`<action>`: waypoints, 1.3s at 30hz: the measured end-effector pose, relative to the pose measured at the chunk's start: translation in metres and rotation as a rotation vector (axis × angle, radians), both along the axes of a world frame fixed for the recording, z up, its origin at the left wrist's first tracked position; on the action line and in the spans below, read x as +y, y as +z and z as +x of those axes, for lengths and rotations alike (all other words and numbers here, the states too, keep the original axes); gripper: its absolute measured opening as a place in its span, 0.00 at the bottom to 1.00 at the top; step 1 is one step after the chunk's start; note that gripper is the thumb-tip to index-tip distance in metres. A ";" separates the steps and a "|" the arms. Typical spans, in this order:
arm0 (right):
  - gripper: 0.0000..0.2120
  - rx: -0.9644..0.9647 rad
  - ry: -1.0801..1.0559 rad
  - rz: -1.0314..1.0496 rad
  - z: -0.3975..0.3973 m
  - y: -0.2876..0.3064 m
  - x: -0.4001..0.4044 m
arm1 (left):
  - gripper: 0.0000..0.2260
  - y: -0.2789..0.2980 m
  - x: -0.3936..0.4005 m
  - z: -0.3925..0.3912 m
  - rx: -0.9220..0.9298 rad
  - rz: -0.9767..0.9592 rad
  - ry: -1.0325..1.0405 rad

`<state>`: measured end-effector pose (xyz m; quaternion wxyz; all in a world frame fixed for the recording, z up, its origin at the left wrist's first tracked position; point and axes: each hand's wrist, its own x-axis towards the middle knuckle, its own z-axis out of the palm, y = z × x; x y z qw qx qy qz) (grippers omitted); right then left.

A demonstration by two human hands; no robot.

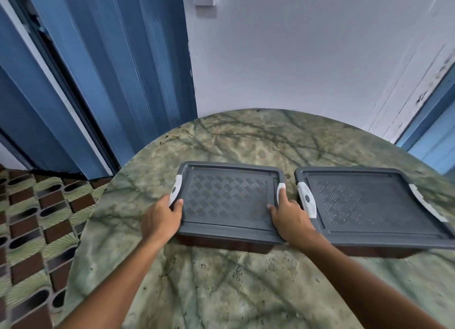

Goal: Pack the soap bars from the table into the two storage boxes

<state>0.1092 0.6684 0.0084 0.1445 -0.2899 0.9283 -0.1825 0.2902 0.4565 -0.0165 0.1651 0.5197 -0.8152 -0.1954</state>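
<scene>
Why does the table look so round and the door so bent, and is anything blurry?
In the head view, wide-angle distortion bows the table edge and the blue door. Light is soft and even; dark shadow shows only under the left box and right box. The patterned floor smears at the frame edge, while both hands, left and right, look fairly sharp.

Both hands (163, 215) on left box lid (227, 200)

A home: patterned floor tiles (37, 230), blue door (110, 70) (painted wood).
</scene>
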 end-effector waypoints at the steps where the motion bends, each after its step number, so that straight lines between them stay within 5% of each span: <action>1: 0.25 0.083 0.076 0.020 0.001 0.009 0.005 | 0.18 0.005 0.004 -0.002 -0.079 -0.094 -0.033; 3: 0.23 0.241 0.230 -0.064 -0.007 0.030 0.026 | 0.28 0.017 0.022 -0.014 -0.132 -0.341 -0.261; 5: 0.34 0.317 0.375 -0.054 -0.027 0.041 0.056 | 0.39 0.031 0.054 -0.036 -0.151 -0.360 -0.679; 8: 0.56 0.319 0.468 0.334 -0.059 0.024 0.105 | 0.49 0.026 0.114 -0.080 -0.396 -0.251 -1.064; 39: 0.45 0.358 0.493 0.238 -0.075 -0.010 0.110 | 0.41 0.010 0.125 -0.116 -0.379 -0.266 -1.037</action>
